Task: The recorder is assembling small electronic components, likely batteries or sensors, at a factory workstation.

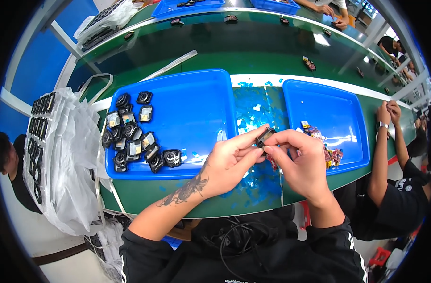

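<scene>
Between the two trays, my left hand is closed around a small black electronic casing, its forearm coming in from the lower left. From the other side my right hand pinches the same casing with thumb and fingertips. What the right fingertips grip exactly is hidden. To the left, a large blue tray holds several similar black casings, some showing a round lens-like face and others a pale rectangular screen. A second blue tray on the right contains a heap of small colourful parts, partly behind my right hand.
Blue film scraps litter the green tabletop between the trays. A stack of wrapped plastic trays stands at the left. Beyond a white ledge, a green conveyor belt carries spaced small units. A co-worker's hands are at the right.
</scene>
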Available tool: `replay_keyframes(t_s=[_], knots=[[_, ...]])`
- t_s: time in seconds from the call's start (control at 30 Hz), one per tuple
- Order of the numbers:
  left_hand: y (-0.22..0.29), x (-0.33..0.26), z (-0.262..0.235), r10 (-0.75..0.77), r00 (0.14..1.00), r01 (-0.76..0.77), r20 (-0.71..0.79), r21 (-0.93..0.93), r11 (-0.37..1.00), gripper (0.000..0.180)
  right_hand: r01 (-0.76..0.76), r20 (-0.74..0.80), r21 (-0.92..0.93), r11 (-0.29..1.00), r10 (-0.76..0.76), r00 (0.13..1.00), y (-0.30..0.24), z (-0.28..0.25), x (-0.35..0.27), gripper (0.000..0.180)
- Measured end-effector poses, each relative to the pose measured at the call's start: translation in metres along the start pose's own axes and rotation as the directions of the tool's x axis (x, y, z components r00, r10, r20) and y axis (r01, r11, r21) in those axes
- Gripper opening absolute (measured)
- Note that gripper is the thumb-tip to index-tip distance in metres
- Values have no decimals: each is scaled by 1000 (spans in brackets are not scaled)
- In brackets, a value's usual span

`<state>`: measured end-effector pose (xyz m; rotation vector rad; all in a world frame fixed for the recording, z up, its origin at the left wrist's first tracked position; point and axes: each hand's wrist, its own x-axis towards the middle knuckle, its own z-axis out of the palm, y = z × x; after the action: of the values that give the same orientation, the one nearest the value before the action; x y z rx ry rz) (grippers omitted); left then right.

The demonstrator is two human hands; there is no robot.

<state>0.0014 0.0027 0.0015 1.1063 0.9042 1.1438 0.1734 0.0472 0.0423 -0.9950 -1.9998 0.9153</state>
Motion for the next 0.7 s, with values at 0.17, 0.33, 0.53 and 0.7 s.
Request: replay_keyframes(t_s=[0.17,0.33,0.53,0.7], knots=[[5,-1,2,-5,1000,5,24,24,1000,47,-30,46,-21,999,31,998,4,-3,2,7],[3,-1,2,-15,999,13,32,76,997,47,53,43,-127,991,-47,998,5,-2,4,10],[3,-1,3,-86,996,85,39,41,996,44,94,64,-283,955,-79,995,-3,-13,6,20],[3,2,5,-113,993,111,35,39,993,45,21,111,-344,939,18,994,-1,-14,8,26]])
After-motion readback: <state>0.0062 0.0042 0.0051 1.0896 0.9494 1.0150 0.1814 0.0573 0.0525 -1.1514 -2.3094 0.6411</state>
